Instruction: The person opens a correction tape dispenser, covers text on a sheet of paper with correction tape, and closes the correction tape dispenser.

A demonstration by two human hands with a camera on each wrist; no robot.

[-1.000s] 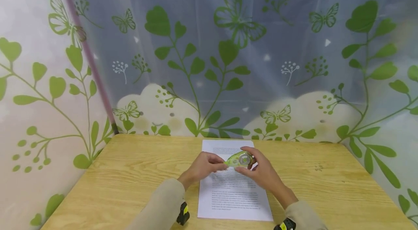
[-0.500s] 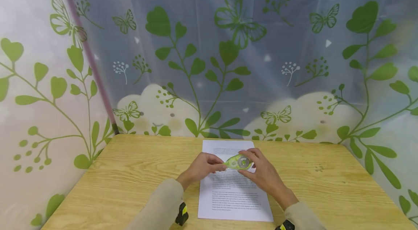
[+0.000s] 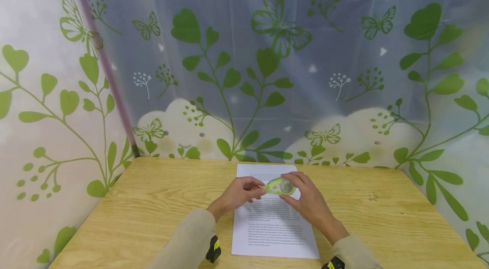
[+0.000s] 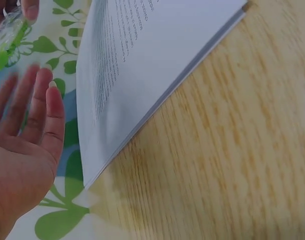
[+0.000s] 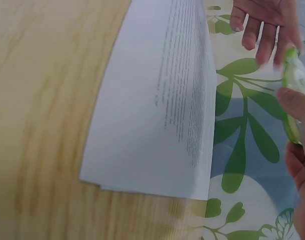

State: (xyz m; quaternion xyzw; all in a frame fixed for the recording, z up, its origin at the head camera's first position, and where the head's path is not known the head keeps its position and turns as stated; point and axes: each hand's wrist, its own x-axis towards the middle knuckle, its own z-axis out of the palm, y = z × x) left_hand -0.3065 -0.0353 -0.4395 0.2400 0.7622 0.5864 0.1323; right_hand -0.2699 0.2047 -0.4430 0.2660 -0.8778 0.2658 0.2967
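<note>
My right hand (image 3: pixel 311 199) holds a green, see-through correction tape dispenser (image 3: pixel 280 186) between thumb and fingers, above a printed sheet (image 3: pixel 273 235). Its narrow tip points left, at my left hand (image 3: pixel 240 192). In the left wrist view the fingers of the left hand (image 4: pixel 27 130) are spread and nearly straight, a little apart from the dispenser (image 4: pixel 10 45). The right wrist view shows the left hand (image 5: pixel 265 22) close to the tip of the dispenser (image 5: pixel 296 75); whether the thumb touches it I cannot tell. Part of the right hand (image 5: pixel 300 120) is cut off there.
The paper, which looks like more than one sheet, lies on a wooden table (image 3: pixel 160 209). A patterned curtain (image 3: pixel 237 69) with green leaves and butterflies hangs behind the far edge. Black wrist devices (image 3: pixel 213 250) are worn below the sleeves (image 3: pixel 192 235).
The left fingers, earlier pinching the dispenser's tip, have loosened and spread. The dispenser has tilted slightly in the right hand, which has barely moved. The paper stays in place.
</note>
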